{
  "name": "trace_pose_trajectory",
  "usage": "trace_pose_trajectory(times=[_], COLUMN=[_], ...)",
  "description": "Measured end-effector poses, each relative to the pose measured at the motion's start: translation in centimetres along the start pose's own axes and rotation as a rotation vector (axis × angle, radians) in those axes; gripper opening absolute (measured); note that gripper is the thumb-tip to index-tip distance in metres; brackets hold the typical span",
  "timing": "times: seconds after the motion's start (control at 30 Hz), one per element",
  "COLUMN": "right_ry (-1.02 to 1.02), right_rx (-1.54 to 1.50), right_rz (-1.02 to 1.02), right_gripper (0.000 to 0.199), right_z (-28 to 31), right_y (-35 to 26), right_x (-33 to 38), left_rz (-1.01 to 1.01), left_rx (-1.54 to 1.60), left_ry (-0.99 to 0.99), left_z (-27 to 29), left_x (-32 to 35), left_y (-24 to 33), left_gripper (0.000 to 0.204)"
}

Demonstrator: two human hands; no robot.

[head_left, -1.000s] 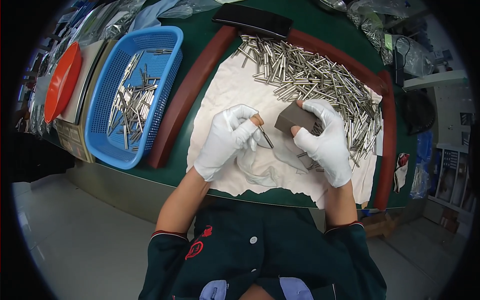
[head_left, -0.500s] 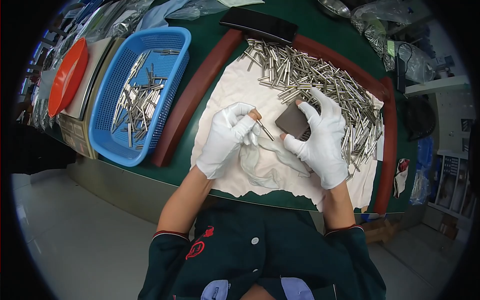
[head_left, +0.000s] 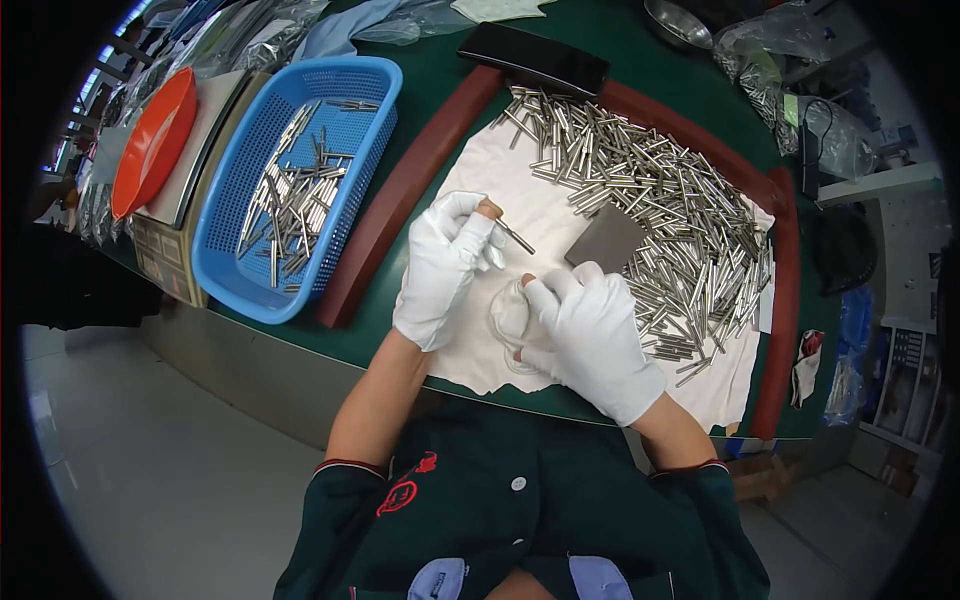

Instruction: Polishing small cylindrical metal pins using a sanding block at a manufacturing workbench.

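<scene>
My left hand (head_left: 445, 265), in a white glove with bare fingertips, pinches a thin metal pin (head_left: 517, 236) that points down to the right. To the right of it, my gloved right hand (head_left: 590, 335) has its thumb and fingers around a bunched whitish rag (head_left: 509, 318). A flat grey-brown block (head_left: 606, 238) lies just beyond my right hand, against the edge of a large heap of metal pins (head_left: 690, 215). Beneath all of these is a pale cloth (head_left: 465, 360) spread on the table.
Dark red bars (head_left: 410, 190) frame the cloth at its left, back and right. A blue basket (head_left: 215, 265) with some pins stands at the left, beside a scale bearing an orange tray (head_left: 155, 145). A black phone (head_left: 533, 58) rests on the back bar.
My right hand has let go of the block and moved down and left to the rag, which is now bunched up. The left hand still holds the pin, slightly higher in the picture.
</scene>
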State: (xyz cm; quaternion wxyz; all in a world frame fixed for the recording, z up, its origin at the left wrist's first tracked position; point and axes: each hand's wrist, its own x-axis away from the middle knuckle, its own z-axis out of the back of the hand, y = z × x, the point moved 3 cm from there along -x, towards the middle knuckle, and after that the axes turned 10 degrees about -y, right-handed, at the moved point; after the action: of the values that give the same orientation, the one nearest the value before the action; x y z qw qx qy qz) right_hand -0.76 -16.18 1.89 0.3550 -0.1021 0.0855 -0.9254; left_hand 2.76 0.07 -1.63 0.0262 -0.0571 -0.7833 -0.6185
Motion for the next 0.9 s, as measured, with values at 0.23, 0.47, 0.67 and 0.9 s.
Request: trace_pose_trajectory(times=[0.23, 0.47, 0.67, 0.9], right_ry=[0.574, 0.554, 0.480, -0.002], right_rx=[-0.227, -0.228, -0.458, -1.723], right_rz=[0.108, 0.059, 0.228, 0.114], right_gripper=[0.025, 0.031, 0.013, 0.045], right_z=[1.7, 1.3, 1.4, 2.4], right_y=[1.8, 1.7, 1.7, 0.6], right_x=[0.8, 0.5, 0.5, 1.1], left_rz=[-0.027, -0.006, -0.288, -0.308], left_rx=[-0.057, -0.135, -0.309, -0.127], left_ry=[-0.006, -0.207, -0.422, -0.388], left_z=[-0.2, -2.9, -3.3, -3.8], left_x=[0.2, 1.5, 2.7, 3.2], left_y=[-0.1, 1.0, 3.1, 3.4], left_gripper=[0.016, 0.010, 0.001, 0.001])
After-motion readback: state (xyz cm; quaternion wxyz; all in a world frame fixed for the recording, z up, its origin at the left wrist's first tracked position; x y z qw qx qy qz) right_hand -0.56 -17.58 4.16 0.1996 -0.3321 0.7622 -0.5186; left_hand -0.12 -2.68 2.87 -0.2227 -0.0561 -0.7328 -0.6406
